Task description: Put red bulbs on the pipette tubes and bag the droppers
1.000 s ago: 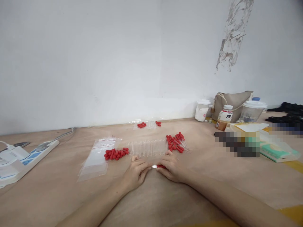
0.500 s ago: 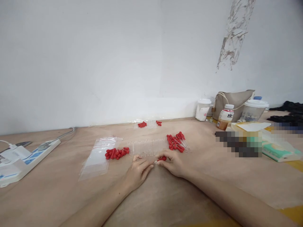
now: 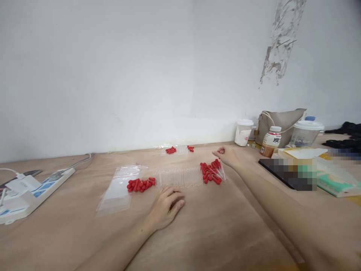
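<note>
The row of thin clear tubes [image 3: 179, 178] lay across the middle of the worktop [image 3: 203, 237], set side by side, an arrangement that probably kept single pieces easy to pick out. At its left end sat a heap of red bulbs [image 3: 141, 184]; at its right end lay a pile of red-capped droppers [image 3: 211, 171], some with clear stems pointing toward the right forearm. With a heap at either end, both probably fell within easy reach. The left hand [image 3: 167, 209] rested palm down just in front of the row, its fingers loosely bent, the thumb apart and nothing visible in its grasp. The right hand [image 3: 227, 156] was extended beyond the droppers, its forearm slanting in from the lower right and its fingers curled close together; a trace of red showed there, too small to make out whether anything was held. Flat plastic bags [image 3: 117, 192] lay beside the red bulbs, and more red pieces [image 3: 170, 150] lay near the wall. Farther out were a power strip [image 3: 53, 181] on the left and a bottle [image 3: 271, 141] on the right.
</note>
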Motion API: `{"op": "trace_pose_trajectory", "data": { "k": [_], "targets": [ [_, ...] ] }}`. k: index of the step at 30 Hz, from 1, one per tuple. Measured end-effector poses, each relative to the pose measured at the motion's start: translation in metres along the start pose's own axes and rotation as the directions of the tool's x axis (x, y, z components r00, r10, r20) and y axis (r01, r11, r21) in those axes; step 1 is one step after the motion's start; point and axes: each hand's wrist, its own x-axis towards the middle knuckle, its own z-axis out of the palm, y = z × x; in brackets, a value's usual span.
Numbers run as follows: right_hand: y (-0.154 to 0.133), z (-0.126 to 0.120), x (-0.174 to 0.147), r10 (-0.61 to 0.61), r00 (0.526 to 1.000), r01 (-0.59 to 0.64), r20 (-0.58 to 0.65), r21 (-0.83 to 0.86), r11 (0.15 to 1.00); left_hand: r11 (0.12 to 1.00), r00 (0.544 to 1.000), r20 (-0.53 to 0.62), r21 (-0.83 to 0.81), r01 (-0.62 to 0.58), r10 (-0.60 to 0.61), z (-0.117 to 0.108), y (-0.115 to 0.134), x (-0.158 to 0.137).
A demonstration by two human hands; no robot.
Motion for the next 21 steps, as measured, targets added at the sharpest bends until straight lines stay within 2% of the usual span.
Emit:
{"op": "trace_pose_trajectory", "data": {
  "k": [2,7,11,15,18,21],
  "targets": [
    [0.009,0.013,0.005,-0.019,0.999,0.024,0.039,-0.114,0.993,1.000,1.000,0.000,0.000,0.001,-0.001,0.000,0.000,0.000],
    [0.016,0.035,0.000,-0.004,0.999,0.012,0.042,-0.200,0.980,1.000,1.000,0.004,-0.005,0.005,-0.005,0.001,-0.001,-0.001],
    [0.014,0.034,-0.007,0.009,1.000,-0.013,-0.013,-0.343,0.939,1.000,1.000,0.003,-0.012,-0.001,0.001,0.001,-0.001,-0.001],
    [0.006,0.024,-0.014,0.038,0.998,-0.053,-0.055,-0.311,0.949,1.000,1.000,-0.004,-0.011,-0.003,0.003,0.000,-0.001,0.000],
    [0.002,0.015,-0.026,-0.067,0.997,0.072,0.029,-0.221,0.973,1.000,1.000,-0.007,-0.012,-0.008,0.008,0.000,-0.001,0.000],
    [0.001,0.006,-0.045,-0.207,0.966,0.231,0.157,-0.152,0.961,1.000,1.000,-0.013,-0.006,-0.009,0.009,0.000,-0.001,0.000]
  ]
}}
